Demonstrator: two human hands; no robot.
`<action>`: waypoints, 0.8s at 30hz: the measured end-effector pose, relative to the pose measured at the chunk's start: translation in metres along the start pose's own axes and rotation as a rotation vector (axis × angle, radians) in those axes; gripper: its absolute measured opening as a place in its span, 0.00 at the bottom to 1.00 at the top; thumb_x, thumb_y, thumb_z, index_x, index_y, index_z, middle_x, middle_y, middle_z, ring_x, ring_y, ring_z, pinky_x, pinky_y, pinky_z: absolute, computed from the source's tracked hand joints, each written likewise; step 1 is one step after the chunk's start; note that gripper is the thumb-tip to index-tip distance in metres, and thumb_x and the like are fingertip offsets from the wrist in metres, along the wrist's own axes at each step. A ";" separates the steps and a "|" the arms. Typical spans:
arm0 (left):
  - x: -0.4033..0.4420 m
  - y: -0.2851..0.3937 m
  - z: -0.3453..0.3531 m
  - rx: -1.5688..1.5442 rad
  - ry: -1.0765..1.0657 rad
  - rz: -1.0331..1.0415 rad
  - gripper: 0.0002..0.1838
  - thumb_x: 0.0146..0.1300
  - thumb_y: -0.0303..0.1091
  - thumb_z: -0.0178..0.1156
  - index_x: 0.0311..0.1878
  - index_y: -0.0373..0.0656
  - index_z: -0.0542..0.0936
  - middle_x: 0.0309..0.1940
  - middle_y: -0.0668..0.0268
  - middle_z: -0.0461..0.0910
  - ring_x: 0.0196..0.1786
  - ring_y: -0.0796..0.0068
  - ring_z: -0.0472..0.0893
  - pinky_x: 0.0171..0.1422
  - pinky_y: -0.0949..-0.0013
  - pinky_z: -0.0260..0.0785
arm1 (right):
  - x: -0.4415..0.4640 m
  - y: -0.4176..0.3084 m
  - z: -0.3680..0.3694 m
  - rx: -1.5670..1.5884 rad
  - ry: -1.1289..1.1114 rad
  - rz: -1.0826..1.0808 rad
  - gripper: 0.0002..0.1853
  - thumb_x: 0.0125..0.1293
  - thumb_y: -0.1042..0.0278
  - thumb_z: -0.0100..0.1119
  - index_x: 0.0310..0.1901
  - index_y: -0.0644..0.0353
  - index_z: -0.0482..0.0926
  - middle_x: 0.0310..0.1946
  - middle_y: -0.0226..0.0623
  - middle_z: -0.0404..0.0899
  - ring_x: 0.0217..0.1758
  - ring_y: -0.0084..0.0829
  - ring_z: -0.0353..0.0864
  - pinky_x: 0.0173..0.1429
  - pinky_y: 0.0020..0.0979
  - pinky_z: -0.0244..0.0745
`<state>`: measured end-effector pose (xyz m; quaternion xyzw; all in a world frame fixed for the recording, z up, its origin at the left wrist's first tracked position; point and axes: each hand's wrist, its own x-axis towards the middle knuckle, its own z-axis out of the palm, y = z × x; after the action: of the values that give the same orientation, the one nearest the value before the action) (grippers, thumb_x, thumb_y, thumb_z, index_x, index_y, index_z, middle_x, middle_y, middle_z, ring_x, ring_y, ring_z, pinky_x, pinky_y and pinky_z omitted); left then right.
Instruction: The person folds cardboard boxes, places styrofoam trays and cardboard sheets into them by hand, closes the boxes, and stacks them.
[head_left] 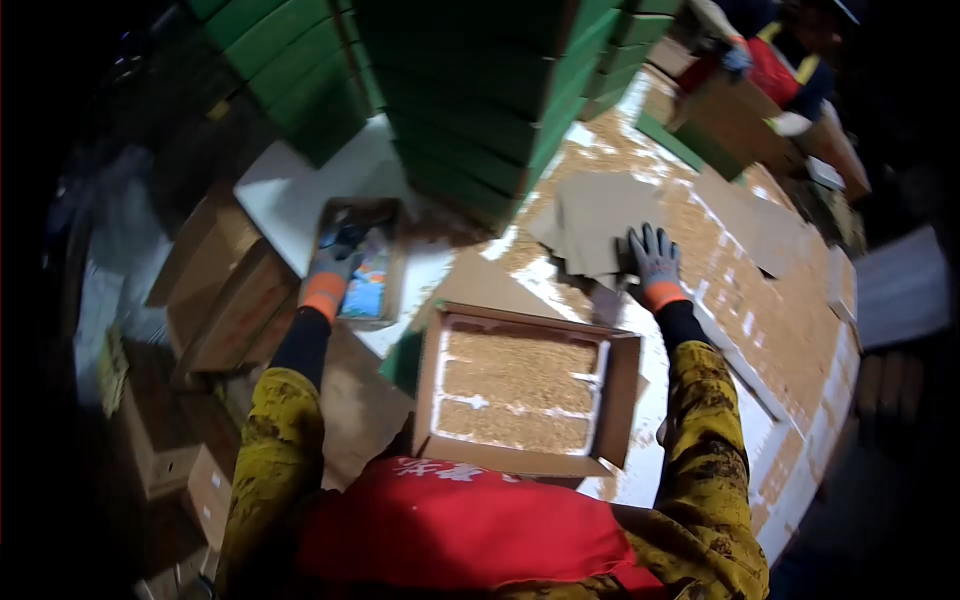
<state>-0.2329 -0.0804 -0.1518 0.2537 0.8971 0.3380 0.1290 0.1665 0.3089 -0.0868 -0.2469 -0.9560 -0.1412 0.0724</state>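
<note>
My left hand, in a grey glove with an orange cuff, reaches into a small cardboard box with blue packets in it. Its fingers are dark against the contents, so I cannot make out their grip. My right hand, gloved alike, lies with fingers spread at the edge of several flat cardboard sheets. Between my arms, close to my red apron, stands an open cardboard carton. Tan, sawdust-like material with white strips between its sections fills it.
Tall green stacks rise just ahead. Tan loose material and white patches cover the surface to the right. Cardboard boxes crowd the left side. Another person in red and dark clothing is at the upper right beside a carton.
</note>
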 end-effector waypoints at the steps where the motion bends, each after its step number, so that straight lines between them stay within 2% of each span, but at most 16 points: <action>1: -0.006 0.016 -0.010 0.010 0.019 -0.004 0.17 0.55 0.37 0.66 0.44 0.35 0.82 0.38 0.55 0.85 0.40 0.63 0.83 0.49 0.66 0.72 | -0.001 0.005 0.025 -0.020 0.022 -0.103 0.30 0.52 0.68 0.62 0.60 0.49 0.71 0.59 0.40 0.71 0.62 0.44 0.68 0.62 0.41 0.66; 3: 0.003 -0.004 -0.015 -0.101 0.022 0.026 0.15 0.58 0.37 0.65 0.43 0.36 0.83 0.30 0.59 0.84 0.30 0.71 0.81 0.37 0.68 0.73 | 0.005 0.010 0.066 0.138 -0.056 -0.065 0.23 0.57 0.69 0.55 0.57 0.50 0.73 0.55 0.39 0.73 0.57 0.44 0.71 0.59 0.42 0.68; 4: -0.003 0.008 -0.023 -0.311 -0.019 -0.160 0.13 0.59 0.37 0.65 0.41 0.38 0.84 0.22 0.66 0.80 0.20 0.79 0.74 0.24 0.72 0.66 | 0.006 0.005 0.064 0.143 0.012 -0.059 0.17 0.61 0.70 0.49 0.53 0.51 0.75 0.50 0.37 0.76 0.51 0.42 0.75 0.56 0.42 0.70; 5: -0.006 0.010 -0.031 -0.350 0.004 -0.047 0.13 0.60 0.39 0.65 0.42 0.39 0.83 0.19 0.70 0.76 0.15 0.83 0.67 0.17 0.74 0.58 | 0.009 0.002 0.052 0.206 0.020 -0.034 0.12 0.62 0.66 0.51 0.46 0.50 0.78 0.43 0.36 0.79 0.46 0.40 0.77 0.50 0.42 0.72; 7: -0.022 0.038 -0.046 -0.524 -0.032 -0.211 0.14 0.61 0.38 0.64 0.44 0.38 0.83 0.21 0.71 0.78 0.19 0.83 0.69 0.21 0.75 0.62 | 0.006 0.005 0.036 0.179 0.086 -0.006 0.10 0.63 0.56 0.56 0.37 0.51 0.80 0.34 0.38 0.80 0.40 0.42 0.79 0.42 0.42 0.73; 8: -0.027 0.050 -0.044 -0.482 0.038 -0.007 0.14 0.62 0.38 0.63 0.45 0.38 0.82 0.23 0.71 0.78 0.23 0.84 0.71 0.26 0.78 0.64 | 0.005 0.008 0.035 0.158 0.063 0.015 0.11 0.62 0.54 0.57 0.32 0.51 0.80 0.30 0.38 0.79 0.37 0.43 0.79 0.39 0.43 0.72; 9: -0.063 0.127 -0.063 -0.494 0.042 0.007 0.13 0.64 0.36 0.60 0.45 0.37 0.82 0.27 0.70 0.79 0.27 0.84 0.74 0.33 0.79 0.68 | 0.004 0.011 0.038 0.159 -0.055 0.074 0.11 0.61 0.53 0.59 0.34 0.50 0.82 0.34 0.40 0.81 0.40 0.44 0.79 0.43 0.43 0.74; 11: -0.116 0.206 -0.061 -0.561 0.139 0.423 0.10 0.66 0.30 0.54 0.44 0.36 0.81 0.29 0.64 0.80 0.34 0.77 0.78 0.42 0.73 0.72 | -0.006 0.009 0.010 0.345 -0.419 0.157 0.13 0.62 0.57 0.57 0.45 0.50 0.83 0.46 0.45 0.81 0.49 0.45 0.79 0.55 0.42 0.73; 12: -0.137 0.236 -0.066 -0.298 0.121 0.825 0.09 0.66 0.29 0.53 0.42 0.36 0.80 0.32 0.62 0.80 0.36 0.72 0.79 0.45 0.70 0.72 | -0.014 0.018 0.018 0.407 -0.174 0.140 0.14 0.61 0.55 0.59 0.46 0.49 0.83 0.46 0.44 0.80 0.50 0.45 0.78 0.55 0.41 0.73; 14: -0.180 0.256 -0.051 0.288 -0.086 1.128 0.09 0.64 0.35 0.56 0.42 0.41 0.79 0.39 0.59 0.79 0.40 0.66 0.78 0.50 0.62 0.71 | -0.032 0.022 -0.008 0.596 0.272 0.237 0.15 0.62 0.57 0.59 0.47 0.53 0.82 0.46 0.43 0.81 0.50 0.42 0.79 0.55 0.37 0.73; 16: -0.204 0.231 0.002 0.146 -0.644 0.857 0.15 0.55 0.36 0.58 0.46 0.45 0.78 0.50 0.57 0.75 0.53 0.61 0.73 0.65 0.57 0.61 | -0.060 0.011 -0.102 0.947 0.564 0.519 0.12 0.67 0.64 0.56 0.48 0.60 0.80 0.45 0.39 0.81 0.47 0.34 0.80 0.53 0.32 0.74; 17: -0.212 0.222 0.015 0.622 -0.572 1.114 0.18 0.52 0.36 0.59 0.47 0.46 0.77 0.54 0.56 0.73 0.58 0.59 0.71 0.70 0.54 0.56 | -0.077 0.005 -0.137 1.161 0.659 0.677 0.12 0.69 0.68 0.53 0.49 0.64 0.78 0.45 0.37 0.81 0.46 0.29 0.80 0.51 0.29 0.74; 19: -0.217 0.208 0.006 0.420 -0.274 1.026 0.22 0.52 0.32 0.57 0.53 0.43 0.76 0.54 0.54 0.73 0.60 0.54 0.69 0.72 0.53 0.53 | -0.116 -0.011 -0.184 1.567 0.876 0.703 0.15 0.69 0.68 0.53 0.54 0.67 0.74 0.45 0.34 0.80 0.45 0.23 0.77 0.49 0.26 0.74; 22: -0.218 0.212 -0.028 -0.068 -0.075 0.636 0.29 0.62 0.28 0.53 0.67 0.40 0.63 0.64 0.56 0.65 0.68 0.60 0.62 0.74 0.59 0.50 | -0.153 -0.061 -0.215 1.360 0.607 0.796 0.23 0.67 0.68 0.57 0.62 0.66 0.68 0.46 0.33 0.78 0.43 0.20 0.76 0.47 0.23 0.73; 23: -0.220 0.198 -0.020 -0.336 0.068 0.516 0.29 0.66 0.28 0.54 0.69 0.37 0.59 0.67 0.55 0.62 0.70 0.64 0.60 0.74 0.64 0.50 | -0.162 -0.081 -0.194 1.052 0.638 0.738 0.27 0.64 0.71 0.60 0.64 0.65 0.66 0.51 0.36 0.76 0.46 0.22 0.75 0.50 0.25 0.73; 24: -0.217 0.185 -0.008 -0.583 0.012 0.423 0.31 0.66 0.28 0.55 0.70 0.37 0.57 0.68 0.54 0.60 0.71 0.65 0.59 0.74 0.64 0.50 | -0.166 -0.106 -0.202 1.394 0.440 0.728 0.33 0.61 0.72 0.64 0.67 0.62 0.63 0.57 0.44 0.73 0.52 0.26 0.75 0.55 0.29 0.73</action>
<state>0.0137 -0.0836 -0.0084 0.3842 0.6914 0.6003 0.1180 0.2718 0.0830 0.0458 -0.4070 -0.6480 0.4729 0.4368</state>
